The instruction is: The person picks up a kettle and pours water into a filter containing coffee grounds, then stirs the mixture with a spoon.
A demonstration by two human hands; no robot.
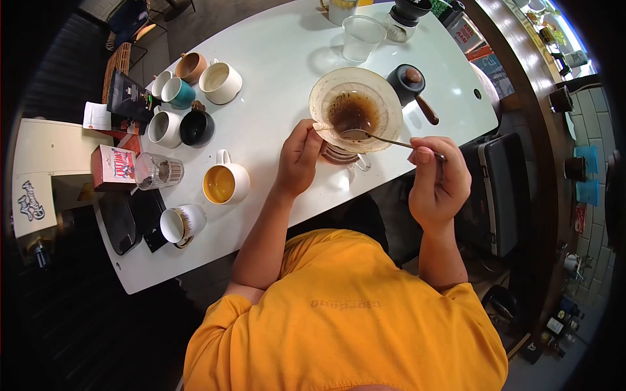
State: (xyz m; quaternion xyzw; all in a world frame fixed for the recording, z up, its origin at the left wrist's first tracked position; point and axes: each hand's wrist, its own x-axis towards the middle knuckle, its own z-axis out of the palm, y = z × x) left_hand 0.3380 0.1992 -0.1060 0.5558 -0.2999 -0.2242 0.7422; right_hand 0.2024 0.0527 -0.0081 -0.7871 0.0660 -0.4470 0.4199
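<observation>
A paper coffee filter (385, 98) stands spread in a dripper in front of me, with wet dark coffee grounds (353, 112) at its bottom. My left hand (298, 158) is closed on the filter's near left edge, thumb and fingers pinching the paper. In my right hand (441, 177) is a thin metal spoon (391, 141), held by its handle. The spoon's bowl reaches into the filter, at the near side of the grounds. Below the filter, part of a glass server (363, 163) shows; the filter hides most of it and the dripper.
A coffee grinder (405, 83) with a wooden-knobbed handle stands right of the filter. Behind is a clear plastic cup (362, 39). To the left are a white mug of yellowish drink (225, 181), several other cups, a glass (158, 171) and a phone (117, 221) on the white table (280, 65).
</observation>
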